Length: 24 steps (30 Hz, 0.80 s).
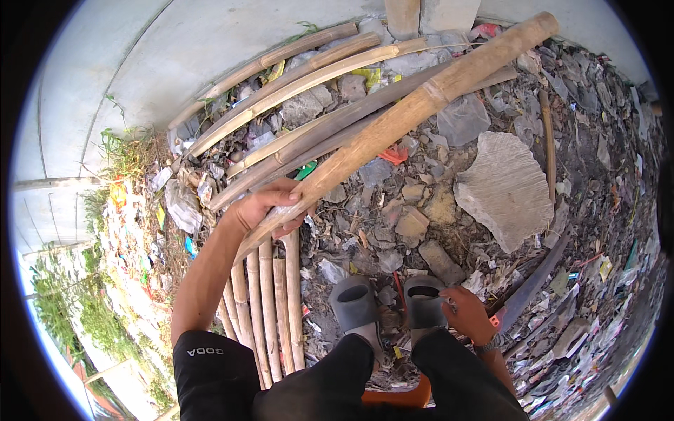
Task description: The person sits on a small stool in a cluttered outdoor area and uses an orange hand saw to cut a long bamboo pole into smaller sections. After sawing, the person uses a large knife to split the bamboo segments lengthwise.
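My left hand (275, 208) is closed around the lower part of a thick tan bamboo pole (393, 133). The pole slants up to the far right, above other poles. My right hand (469, 314), with a watch at the wrist, is beside my right knee with its fingers curled; whatever may be inside them is hidden. Right against it shows the orange handle end of a long dark blade (537, 275), which looks like a saw. Between the arms my feet in grey slide sandals (354, 303) rest on littered ground.
Several bamboo pieces (302, 91) lie along the pale wall (140, 63). More narrow bamboo lengths (267, 309) lie at my left. A broken concrete slab (505, 189) is at right among rubble and plastic scraps. Something orange (400, 394) shows beneath me.
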Available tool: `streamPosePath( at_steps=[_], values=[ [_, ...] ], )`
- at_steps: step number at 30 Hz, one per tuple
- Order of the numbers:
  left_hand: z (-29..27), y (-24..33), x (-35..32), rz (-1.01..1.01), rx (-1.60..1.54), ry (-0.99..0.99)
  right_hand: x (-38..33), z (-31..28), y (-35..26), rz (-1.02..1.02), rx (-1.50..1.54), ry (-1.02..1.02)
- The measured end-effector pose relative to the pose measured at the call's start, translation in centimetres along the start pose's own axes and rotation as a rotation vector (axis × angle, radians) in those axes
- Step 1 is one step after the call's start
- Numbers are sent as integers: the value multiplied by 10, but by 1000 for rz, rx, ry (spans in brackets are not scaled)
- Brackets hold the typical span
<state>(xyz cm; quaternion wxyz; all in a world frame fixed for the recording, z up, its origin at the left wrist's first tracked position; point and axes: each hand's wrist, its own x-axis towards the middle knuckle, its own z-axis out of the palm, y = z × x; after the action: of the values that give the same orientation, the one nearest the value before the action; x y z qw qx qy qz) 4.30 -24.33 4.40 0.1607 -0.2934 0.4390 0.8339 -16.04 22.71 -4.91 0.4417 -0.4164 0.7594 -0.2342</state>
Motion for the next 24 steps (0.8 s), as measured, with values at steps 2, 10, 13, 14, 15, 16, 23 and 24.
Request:
streamPosePath(
  at_steps=[2, 10, 13, 14, 15, 16, 23, 24],
  values=[
    [4, -47, -47, 105, 469, 348, 0, 6, -6, -23, 21, -1],
    [62, -343, -274, -33, 932, 1507, -13, 15, 10, -9, 15, -67],
    [102, -442, -331, -437, 1008, 1503, -15, 11, 17, -15, -6, -22],
    [115, -464, -342, -633, 948, 1437, -14, 7, 18, -22, -19, 0],
    [127, -502, -366, -742, 972, 1397, -9, 7, 15, -13, 1, -21],
    [126, -530, -374, -837, 993, 1347, -5, 4, 12, 3, 12, -32],
    [45, -394, -193, 45, 1168, 1564, 0, -4, 10, -26, -18, 57],
    [29, -351, -160, 205, 1147, 1505, 2, -3, 6, -16, -11, 28]
  ],
)
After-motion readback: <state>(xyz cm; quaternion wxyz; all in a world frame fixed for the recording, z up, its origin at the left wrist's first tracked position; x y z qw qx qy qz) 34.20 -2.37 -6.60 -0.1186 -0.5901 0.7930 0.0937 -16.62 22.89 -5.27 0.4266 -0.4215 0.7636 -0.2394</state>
